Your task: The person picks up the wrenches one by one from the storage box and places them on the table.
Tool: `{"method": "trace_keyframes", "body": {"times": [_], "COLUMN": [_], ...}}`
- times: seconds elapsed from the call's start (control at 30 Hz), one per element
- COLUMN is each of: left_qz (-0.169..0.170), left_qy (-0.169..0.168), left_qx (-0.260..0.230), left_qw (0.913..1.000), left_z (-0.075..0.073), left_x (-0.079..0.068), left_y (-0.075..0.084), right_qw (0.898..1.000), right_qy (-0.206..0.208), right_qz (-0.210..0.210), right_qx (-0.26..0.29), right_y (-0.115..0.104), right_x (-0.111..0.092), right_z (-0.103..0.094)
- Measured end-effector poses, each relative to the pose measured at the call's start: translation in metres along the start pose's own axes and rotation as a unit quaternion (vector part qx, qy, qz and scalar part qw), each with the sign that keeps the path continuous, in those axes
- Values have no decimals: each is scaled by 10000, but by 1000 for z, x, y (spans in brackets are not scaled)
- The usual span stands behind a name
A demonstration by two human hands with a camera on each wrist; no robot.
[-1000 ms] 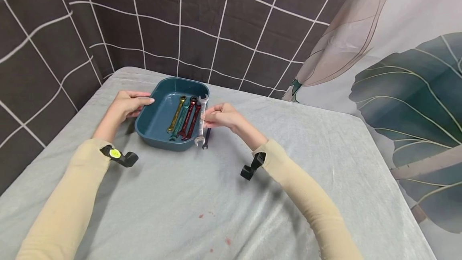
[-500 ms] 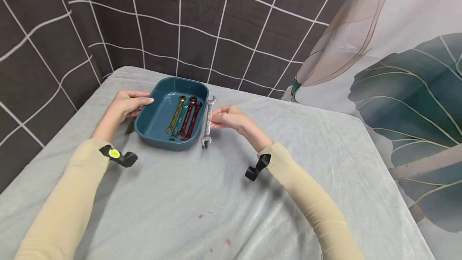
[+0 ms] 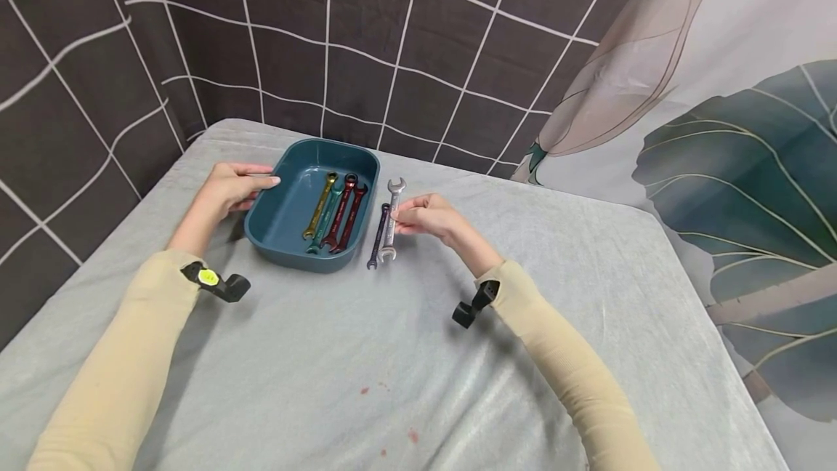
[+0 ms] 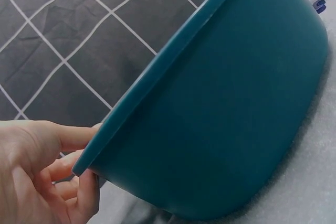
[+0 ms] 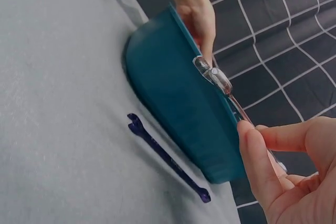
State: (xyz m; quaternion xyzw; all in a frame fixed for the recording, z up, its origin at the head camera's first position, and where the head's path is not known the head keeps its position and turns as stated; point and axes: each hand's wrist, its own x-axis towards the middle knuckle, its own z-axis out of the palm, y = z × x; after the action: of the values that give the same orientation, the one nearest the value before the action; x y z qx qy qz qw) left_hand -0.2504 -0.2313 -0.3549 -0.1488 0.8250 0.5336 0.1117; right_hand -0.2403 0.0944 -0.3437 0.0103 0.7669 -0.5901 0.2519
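Observation:
A silver double open-ended wrench (image 3: 395, 198) is pinched at its middle between the thumb and fingers of my right hand (image 3: 428, 216). In the right wrist view it is raised above the cloth. Just left of it, a dark purple wrench (image 3: 378, 238) lies on the cloth beside a blue-green plastic tub (image 3: 294, 260). My left hand (image 3: 229, 186) grips the tub's left rim, thumb on top and fingers under the lip, as the left wrist view shows. Inside the tub lie a gold wrench (image 3: 320, 206), a green wrench (image 3: 325, 222) and two dark red wrenches (image 3: 340, 215) side by side.
A pale grey cloth (image 3: 314, 362) with a few small reddish spots covers the table. Behind it hangs a dark curtain (image 3: 366, 20) with a white grid. A leaf-patterned white curtain (image 3: 752, 187) borders the right side.
My right hand has carried the silver wrench rightward from the tub's right rim, past the purple wrench, which now shows fully. The left hand and tub have stayed in place.

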Motion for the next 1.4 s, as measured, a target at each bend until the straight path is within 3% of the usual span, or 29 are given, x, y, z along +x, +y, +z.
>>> {"method": "trace_keyframes", "body": {"times": [0.63, 1.4], "left_qz": [9, 6], "left_qy": [-50, 39], "left_qx": [4, 45], "left_qw": [10000, 10000], "left_z": [0, 1], "left_x": [-3, -1], "left_y": [3, 1], "right_qw": [9979, 9953], "right_qy": [66, 164], "right_qz": [549, 939], "right_qx": [344, 189], "right_y": [18, 27], "right_x": [20, 39], "right_z": [-9, -9]}}
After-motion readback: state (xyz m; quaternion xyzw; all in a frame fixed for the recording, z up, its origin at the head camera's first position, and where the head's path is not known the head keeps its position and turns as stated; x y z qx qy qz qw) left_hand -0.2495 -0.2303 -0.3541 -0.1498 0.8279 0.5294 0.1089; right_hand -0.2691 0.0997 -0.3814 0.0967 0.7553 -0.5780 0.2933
